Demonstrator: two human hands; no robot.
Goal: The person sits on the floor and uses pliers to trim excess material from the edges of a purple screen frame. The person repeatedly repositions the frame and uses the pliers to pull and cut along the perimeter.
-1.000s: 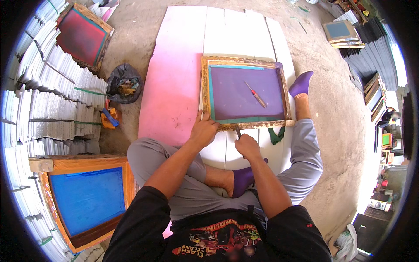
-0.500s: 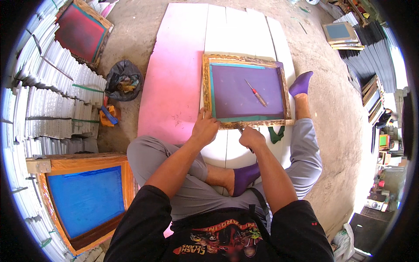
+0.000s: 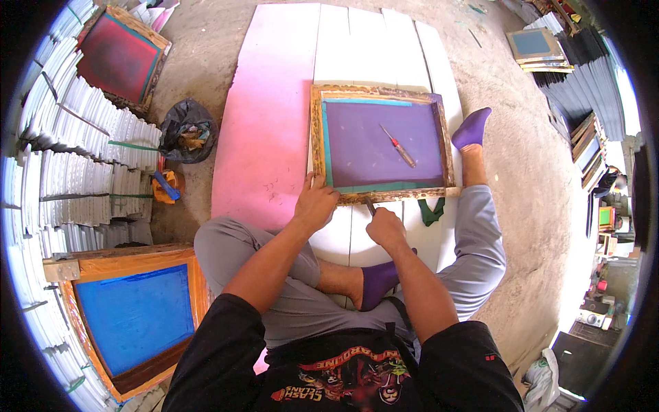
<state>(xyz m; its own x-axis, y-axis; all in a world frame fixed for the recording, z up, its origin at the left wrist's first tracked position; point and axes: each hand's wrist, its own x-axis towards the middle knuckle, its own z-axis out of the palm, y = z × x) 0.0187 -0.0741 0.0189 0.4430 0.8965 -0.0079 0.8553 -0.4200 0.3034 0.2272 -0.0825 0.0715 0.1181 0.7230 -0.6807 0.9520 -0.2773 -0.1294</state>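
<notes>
A wooden screen-printing frame (image 3: pixel 320 141) with purple mesh (image 3: pixel 364 151) and teal edging lies in front of me. My left hand (image 3: pixel 316 206) grips its near left corner, fingers closed over the wood. In my right hand (image 3: pixel 386 226), closed in a fist, is a dark hand tool (image 3: pixel 371 206); its narrow tip meets the near rail of the frame, while my fingers hide most of the rest. On the mesh rests a screwdriver (image 3: pixel 400 147) with a red and clear handle, touched by neither hand. A dark green cloth scrap (image 3: pixel 431 211) lies just below the near rail.
Pink and white boards (image 3: pixel 261 103) lie under the frame, between my legs. To the left stand a blue-mesh frame (image 3: pixel 137 316), stacked white sheets (image 3: pixel 75 175), a black bag of scraps (image 3: pixel 189 130) and a red-mesh frame (image 3: pixel 120 55). More frames (image 3: pixel 539 44) are stacked far right.
My right hand has shifted slightly left and toward me, with more of the tool's tip showing at the rail. My left hand stays on the corner. The whole view has drifted slightly.
</notes>
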